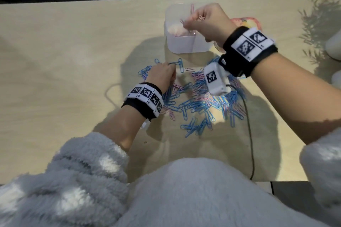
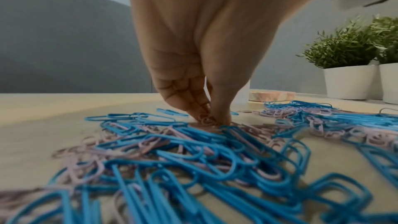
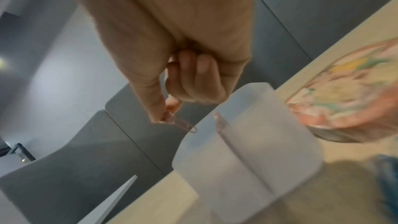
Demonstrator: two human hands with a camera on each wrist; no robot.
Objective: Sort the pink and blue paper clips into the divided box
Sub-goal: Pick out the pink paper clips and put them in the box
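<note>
Left hand [image 1: 162,75] low at the far-left edge of the clip pile [image 1: 199,101], fingers [image 2: 193,101] bunched tip to tip, pressed down on the surface [image 1: 73,51]. In the left wrist view they pinch a pink clip [image 2: 205,120] among the tangle. In the head view a blue clip [image 1: 177,63] lies just beyond the fingertips; cannot tell whether it is touched. To do this pick well, in my judgement: lift one clip straight up and clear, since neighbours are interlocked and may ride along; shake off any blue hanger-on before carrying.

Pile: blue and pink clips mixed, spread between both wrists, near side of the divided box [image 1: 184,42]. Much still unsorted; blue dominates.

Box: translucent white, far centre, a partition running near to far. Left compartment holds pink clips; one pink clip stands against the far wall. Right compartment hidden by the hand.

Right hand [image 1: 206,22] above the box, thumb and forefinger closed on a small bunch of pink clips [image 3: 178,122], other fingers curled in. Bunch hangs over the left compartment, not yet let go. Best release: low, well inside the wall, left of the partition, so nothing bounces across or out.

Right of the box, a patterned pink round object [image 1: 247,22], partly hidden.
</note>
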